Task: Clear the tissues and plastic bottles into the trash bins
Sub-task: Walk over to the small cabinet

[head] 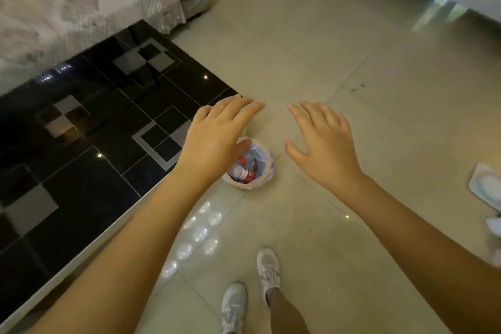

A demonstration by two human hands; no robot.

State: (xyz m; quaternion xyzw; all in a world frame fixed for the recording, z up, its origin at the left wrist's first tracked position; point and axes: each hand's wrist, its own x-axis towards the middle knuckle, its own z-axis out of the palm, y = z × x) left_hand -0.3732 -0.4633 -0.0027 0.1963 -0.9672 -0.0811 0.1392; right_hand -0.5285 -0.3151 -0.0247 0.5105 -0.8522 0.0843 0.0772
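Both my hands hang over the floor with fingers spread and nothing in them: my left hand (217, 133) above the trash bin (267, 168), my right hand (325, 144) just to its right. The bin stands on the tiled floor (339, 62) beside the corner of the black glossy surface (81, 130), and plastic bottles (244, 171) with red labels lie inside its liner. My white shoes (268, 271) show below
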